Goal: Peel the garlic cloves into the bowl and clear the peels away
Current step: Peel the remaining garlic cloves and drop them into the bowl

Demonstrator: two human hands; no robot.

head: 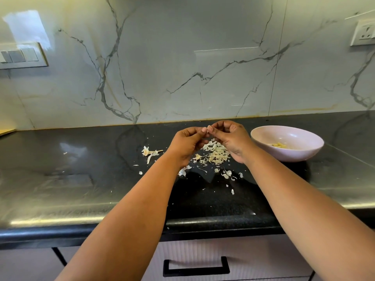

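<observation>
We count two hands [189,141], one bowl [300,154], one main pile of peels [216,154] and one garlic stalk [151,153] with its root end. We count one drawer handle [195,269], one wall socket [364,33] and one switch plate [20,56]. Peeled cloves [280,145] in the bowl and stray peel bits are too small to count.

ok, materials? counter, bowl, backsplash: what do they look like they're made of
Counter: black polished stone, likely granite; fine speckle near the edge, mirror-like reflections.
Bowl: pale pink, glossy, probably glazed ceramic, though melamine can't be ruled out; bright highlight inside.
Backsplash: glossy white slab with grey veins, marble or marble-look tile; a vertical seam shows.
</observation>
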